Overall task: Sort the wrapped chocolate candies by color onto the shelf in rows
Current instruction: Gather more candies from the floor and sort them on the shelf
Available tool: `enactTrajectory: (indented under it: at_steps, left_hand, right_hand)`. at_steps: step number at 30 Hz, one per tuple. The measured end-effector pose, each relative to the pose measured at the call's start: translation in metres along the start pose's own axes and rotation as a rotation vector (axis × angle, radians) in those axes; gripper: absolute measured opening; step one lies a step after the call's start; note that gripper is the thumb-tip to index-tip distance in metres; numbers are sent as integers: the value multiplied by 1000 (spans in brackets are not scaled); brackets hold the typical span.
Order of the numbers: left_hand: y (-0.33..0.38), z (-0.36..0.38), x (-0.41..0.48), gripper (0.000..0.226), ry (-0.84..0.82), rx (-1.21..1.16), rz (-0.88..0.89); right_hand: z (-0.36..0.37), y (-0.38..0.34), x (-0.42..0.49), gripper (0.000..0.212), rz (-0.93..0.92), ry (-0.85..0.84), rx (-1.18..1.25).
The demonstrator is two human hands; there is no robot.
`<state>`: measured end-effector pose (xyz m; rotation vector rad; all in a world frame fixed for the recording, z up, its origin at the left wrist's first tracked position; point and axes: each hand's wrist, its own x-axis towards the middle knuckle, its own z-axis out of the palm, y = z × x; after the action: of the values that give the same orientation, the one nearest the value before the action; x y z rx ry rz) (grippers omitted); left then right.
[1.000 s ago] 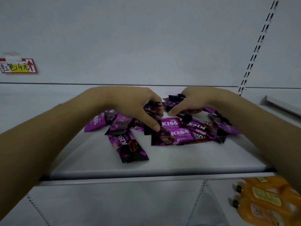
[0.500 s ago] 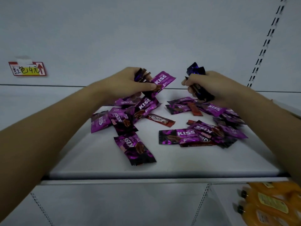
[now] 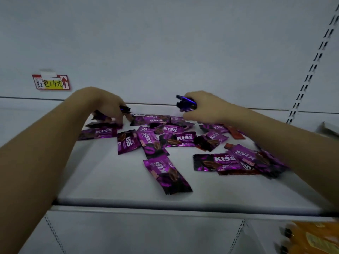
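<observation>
The head view looks down on a pale shelf that fills the middle of the frame, with both bare forearms reaching in from the lower corners. The left hand, at centre left near the back edge of the shelf, has its fingers curled down around a bunch of candies whose dark wrapper ends stick out past the knuckles; the fingertips touch the wrappers lying beneath. The right hand, just right of centre and raised off the shelf, grips blue candies in its curled fingers. Between and in front of the hands, purple candies marked KISS lie scattered and overlapping across the shelf, one alone nearer the front edge and a pile at centre right beside the right forearm. A few red candies lie among them at the right. A red and yellow label is stuck to the back wall at upper left. A slotted rail runs down the right side. Blurred orange bottles sit at lower right, below the shelf.
</observation>
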<state>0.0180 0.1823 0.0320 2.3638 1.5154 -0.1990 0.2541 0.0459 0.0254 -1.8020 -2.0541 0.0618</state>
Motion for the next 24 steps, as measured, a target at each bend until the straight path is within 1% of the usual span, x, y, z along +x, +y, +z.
enactTrajectory:
  at_steps: [3,4,5,7,8,9,10,11,13,14,16,17,18,20,21,24]
  left_hand:
    - [1,-1,-9,31,-98,-257,145]
    - [-2,-3,-10,30,-84,-314,183]
    - [-5,-6,-10,28,-22,-321,190]
    - [-17,-13,-6,25,144,-199,95]
    - [-21,-14,-5,24,185,-116,9]
    - [-27,-16,-6,22,183,-47,-83]
    - [-31,-15,-6,21,141,-5,-160]
    - [-34,-15,-6,21,81,6,-209]
    - [-32,-13,-7,23,-25,-61,-220]
    - [-28,-12,-8,22,-59,-126,-188]
    - [-19,-9,-7,22,-77,-244,-83]
    - [-13,-7,-4,22,-48,-271,-19]
    - [-8,-3,0,23,26,-258,58]
    - [-3,5,12,26,212,-144,196]
    - [-1,8,17,29,252,-93,232]
    - [-2,13,23,30,186,-90,225]
  right_hand:
    - [10,-15,22,28,-14,-209,17]
    - [12,-17,26,26,-3,-270,-1]
    - [12,-17,29,24,15,-330,-14]
    - [7,-12,30,14,68,-423,-14]
    - [1,-8,28,9,99,-456,-22]
    - [-5,-4,28,9,124,-486,-41]
    - [-10,0,28,12,148,-507,-56]
    - [-14,4,28,15,165,-510,-55]
    - [-15,10,29,14,152,-419,-45]
    - [-13,13,31,15,126,-345,-46]
    - [-6,16,36,24,71,-224,-32]
    - [-2,16,38,28,47,-189,-19]
    - [3,15,40,32,20,-168,-10]
    - [12,10,43,39,-37,-156,-8]
    - [17,7,45,42,-60,-170,-7]
    - [31,-2,49,46,-65,-267,-37]
